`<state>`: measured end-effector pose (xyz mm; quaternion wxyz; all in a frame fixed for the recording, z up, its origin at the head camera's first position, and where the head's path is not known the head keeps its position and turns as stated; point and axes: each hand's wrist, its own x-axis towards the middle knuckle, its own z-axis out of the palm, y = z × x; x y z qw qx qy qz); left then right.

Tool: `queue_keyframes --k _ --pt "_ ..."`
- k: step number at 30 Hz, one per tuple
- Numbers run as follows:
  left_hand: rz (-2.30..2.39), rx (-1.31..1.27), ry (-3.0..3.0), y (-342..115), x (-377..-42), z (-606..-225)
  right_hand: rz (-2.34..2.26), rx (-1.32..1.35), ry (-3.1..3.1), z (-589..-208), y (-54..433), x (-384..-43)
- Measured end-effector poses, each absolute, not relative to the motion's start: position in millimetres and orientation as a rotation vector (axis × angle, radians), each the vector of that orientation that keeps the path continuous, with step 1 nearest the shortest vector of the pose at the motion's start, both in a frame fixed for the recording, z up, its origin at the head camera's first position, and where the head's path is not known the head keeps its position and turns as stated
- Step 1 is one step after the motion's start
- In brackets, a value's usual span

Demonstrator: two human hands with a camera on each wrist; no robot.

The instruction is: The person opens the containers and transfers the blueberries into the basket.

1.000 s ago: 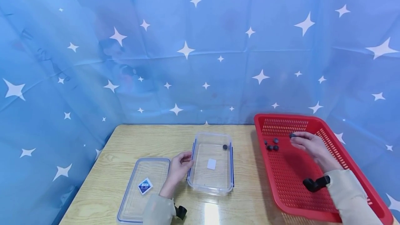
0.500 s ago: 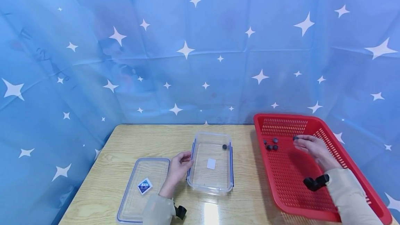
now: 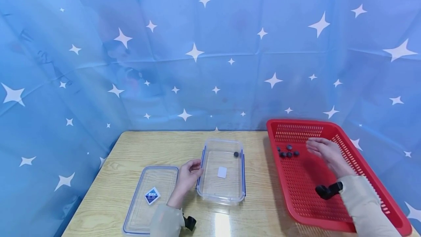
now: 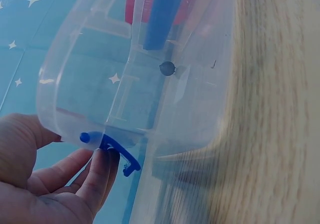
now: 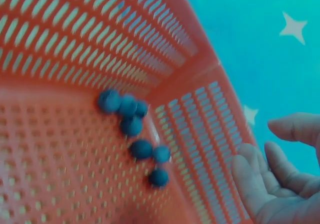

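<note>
In the head view my left hand [image 3: 189, 176] holds the left side of a clear plastic food container [image 3: 217, 191], thumb at the rim and fingers against a blue side clip [image 4: 120, 153]. One blueberry [image 3: 236, 154] lies inside, near the far right corner. My right hand [image 3: 327, 153] hovers over the red basket [image 3: 314, 193], fingers loosely bent and nothing between them. Below and left of it, several blueberries [image 5: 131, 125] cluster on the basket floor by the far left corner.
Left of the container lies its clear lid [image 3: 138, 207], blue-edged with a blue and white label [image 3: 152, 195]. The basket's slotted walls [image 5: 195, 108] rise around the berries. A blue star-patterned curtain [image 3: 230, 76] hangs behind the wooden table [image 3: 158, 149].
My right hand has let go of a blueberry, which now lies with the others on the basket floor. The left hand and the container stay where they were.
</note>
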<state>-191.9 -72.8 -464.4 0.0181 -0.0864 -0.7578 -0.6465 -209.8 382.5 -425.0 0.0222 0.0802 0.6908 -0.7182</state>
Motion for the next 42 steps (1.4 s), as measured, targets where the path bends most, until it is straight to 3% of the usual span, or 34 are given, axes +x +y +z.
queue_keyframes --k 18,22,29,42 --pt "-2.001 -0.267 -2.362 -72.8 -192.5 -463.2 -2.253 0.128 2.156 -388.4 299.7 -237.1" --pt "-2.004 -0.273 -2.351 -74.6 -199.7 -477.1 -2.198 0.126 2.205 -382.7 280.3 -241.6" --pt "-1.969 -0.278 -2.346 -76.9 -209.0 -498.5 -2.032 0.164 2.334 -382.4 245.7 -247.0" --pt "-2.006 -0.252 -2.351 -75.1 -200.2 -480.6 -2.102 0.185 2.231 -389.6 190.5 -254.3"
